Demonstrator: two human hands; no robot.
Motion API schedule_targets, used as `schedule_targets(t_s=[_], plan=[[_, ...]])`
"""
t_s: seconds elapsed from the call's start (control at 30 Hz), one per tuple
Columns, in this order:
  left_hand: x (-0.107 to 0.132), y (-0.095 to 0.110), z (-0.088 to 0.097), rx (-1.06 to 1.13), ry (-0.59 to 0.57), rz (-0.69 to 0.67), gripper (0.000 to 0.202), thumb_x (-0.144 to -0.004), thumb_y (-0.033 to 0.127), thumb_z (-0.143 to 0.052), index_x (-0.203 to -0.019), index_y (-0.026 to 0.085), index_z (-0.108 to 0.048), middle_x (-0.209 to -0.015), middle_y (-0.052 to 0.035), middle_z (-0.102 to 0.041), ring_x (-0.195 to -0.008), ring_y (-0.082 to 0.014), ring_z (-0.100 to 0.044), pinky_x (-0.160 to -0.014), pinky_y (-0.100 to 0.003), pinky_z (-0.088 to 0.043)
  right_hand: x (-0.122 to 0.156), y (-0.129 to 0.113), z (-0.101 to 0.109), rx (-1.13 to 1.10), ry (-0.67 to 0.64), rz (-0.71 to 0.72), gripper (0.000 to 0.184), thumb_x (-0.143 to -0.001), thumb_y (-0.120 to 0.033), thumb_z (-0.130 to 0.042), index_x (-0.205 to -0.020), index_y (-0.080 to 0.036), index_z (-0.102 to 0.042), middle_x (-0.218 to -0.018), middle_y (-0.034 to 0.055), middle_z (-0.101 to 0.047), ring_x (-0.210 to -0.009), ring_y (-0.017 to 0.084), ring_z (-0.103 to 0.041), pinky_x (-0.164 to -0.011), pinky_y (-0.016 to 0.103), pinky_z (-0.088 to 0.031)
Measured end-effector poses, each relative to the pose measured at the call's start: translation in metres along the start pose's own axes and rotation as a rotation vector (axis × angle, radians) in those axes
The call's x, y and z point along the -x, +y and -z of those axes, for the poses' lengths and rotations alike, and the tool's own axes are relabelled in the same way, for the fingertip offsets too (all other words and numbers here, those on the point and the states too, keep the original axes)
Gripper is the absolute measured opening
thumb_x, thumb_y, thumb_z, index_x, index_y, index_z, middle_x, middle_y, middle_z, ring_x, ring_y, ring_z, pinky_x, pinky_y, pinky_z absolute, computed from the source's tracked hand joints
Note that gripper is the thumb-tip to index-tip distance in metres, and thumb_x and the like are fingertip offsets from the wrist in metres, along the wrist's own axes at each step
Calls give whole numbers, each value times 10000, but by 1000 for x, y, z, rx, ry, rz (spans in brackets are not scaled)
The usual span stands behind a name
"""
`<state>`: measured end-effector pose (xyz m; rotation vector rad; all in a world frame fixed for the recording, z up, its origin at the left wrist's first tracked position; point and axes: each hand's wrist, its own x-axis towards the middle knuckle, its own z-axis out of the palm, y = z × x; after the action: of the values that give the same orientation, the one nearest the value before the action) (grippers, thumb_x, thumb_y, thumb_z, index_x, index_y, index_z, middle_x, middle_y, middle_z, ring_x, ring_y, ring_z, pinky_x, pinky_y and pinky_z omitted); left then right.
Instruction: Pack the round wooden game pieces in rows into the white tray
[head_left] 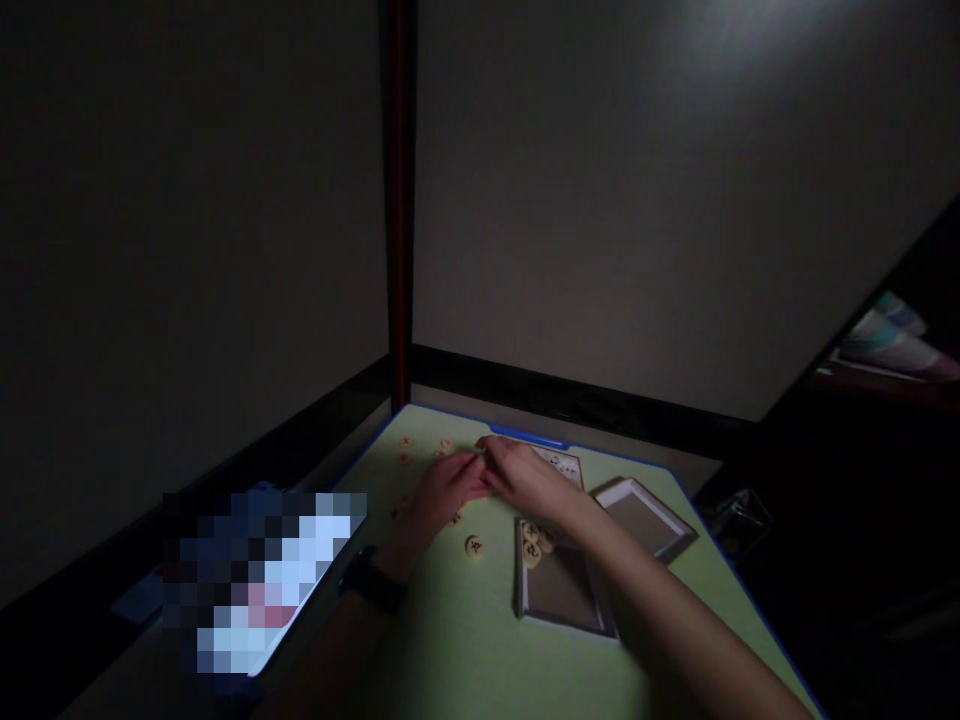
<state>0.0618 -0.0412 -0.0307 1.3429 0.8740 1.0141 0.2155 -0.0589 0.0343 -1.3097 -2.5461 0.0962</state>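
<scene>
My left hand [448, 485], with a dark band on its wrist, and my right hand [521, 472] meet above the far part of the green table. Their fingers are bent together at the tips; whatever they hold is hidden. Round Chinese chess pieces lie around them: one piece with dark writing [474, 547] sits just nearer than my left hand, and a red-marked piece [406, 441] lies at the far left among several others. Under my right forearm, an open shallow box [568, 590] holds a few pieces in its far left corner.
A second open box part [646, 518] rests at the right, touching a printed board or sheet [559, 462] partly behind my right hand. A blurred bright screen [285, 580] lies along the left edge of the table [465, 640]. Walls close off the back and left.
</scene>
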Motion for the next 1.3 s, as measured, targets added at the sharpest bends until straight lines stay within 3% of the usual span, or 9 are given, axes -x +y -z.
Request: schedule_targets(t_s=[0.2, 0.37, 0.47, 0.53, 0.73, 0.83, 1.03, 1.13, 1.3], plan=[[4, 9, -33, 196, -305, 84, 424, -657, 456, -838, -822, 121, -635, -852, -61, -700, -842, -192, -693, -868, -351, -542, 61, 8, 4, -19, 64, -105, 140, -910, -167, -582, -1035, -133, -636, -996, 115, -652, -907, 212, -625, -788, 295, -483], [-1, 18, -44, 124, -643, 211, 428, -705, 373, -832, -1004, 112, -669, -915, -93, -722, -836, -184, -706, -845, -340, -544, 103, 16, 9, -231, 195, 42, 359, -875, -104, -609, -1225, -183, -627, -1150, 115, -667, -1051, 210, -631, -919, 318, -501], [-4, 13, -50, 129, -817, 255, 494, -680, 315, -854, -1088, 124, -651, -942, -101, -730, -848, -195, -714, -805, -329, -554, 121, 13, 7, -273, 188, 71, 344, -887, -120, -616, -1219, -203, -641, -1211, 101, -678, -1130, 206, -623, -972, 311, -489], [-3, 8, -52, 145, -856, 274, 505, -675, 303, -857, -1096, 129, -639, -952, -100, -727, -859, -199, -716, -795, -325, -555, 128, 11, 2, -272, 191, 48, 314, -900, -146, -618, -1208, -204, -642, -1209, 98, -686, -1124, 203, -630, -968, 307, -494], [6, 4, -55, 141, -707, 244, 483, -685, 338, -840, -1068, 123, -640, -994, -103, -712, -854, -190, -708, -808, -326, -548, 139, 9, -14, -142, 230, -46, 223, -940, -195, -550, -1157, -201, -599, -1098, 97, -694, -976, 214, -668, -835, 315, -537], [9, 2, -62, 69, -607, 156, 428, -660, 333, -838, -981, 117, -656, -951, -105, -724, -843, -194, -696, -789, -313, -535, 140, 7, -18, -86, 246, -151, 201, -944, -197, -515, -1143, -194, -549, -1034, 96, -687, -861, 207, -675, -726, 299, -533], [19, -1, -82, -391, -309, -37, 60, -659, 185, -684, -690, 159, -639, -693, -30, -717, -667, -161, -643, -587, -234, -449, 142, 4, -33, -46, 263, -238, 144, -930, -171, -497, -1071, -199, -493, -931, 80, -660, -759, 189, -652, -629, 267, -482], [21, 1, -84, -543, -262, -79, 59, -664, 156, -607, -606, 158, -616, -595, 4, -673, -599, -136, -611, -529, -210, -397, 142, 4, -38, -32, 277, -242, 130, -935, -176, -495, -1061, -201, -483, -924, 76, -658, -751, 188, -646, -624, 268, -469], [14, 6, -77, -282, -283, -40, 82, -711, 227, -653, -732, 156, -689, -747, -37, -749, -702, -167, -696, -606, -227, -517, 144, 4, -34, -41, 297, -287, 70, -938, -204, -518, -995, -208, -478, -884, 62, -663, -719, 179, -626, -597, 258, -424]])
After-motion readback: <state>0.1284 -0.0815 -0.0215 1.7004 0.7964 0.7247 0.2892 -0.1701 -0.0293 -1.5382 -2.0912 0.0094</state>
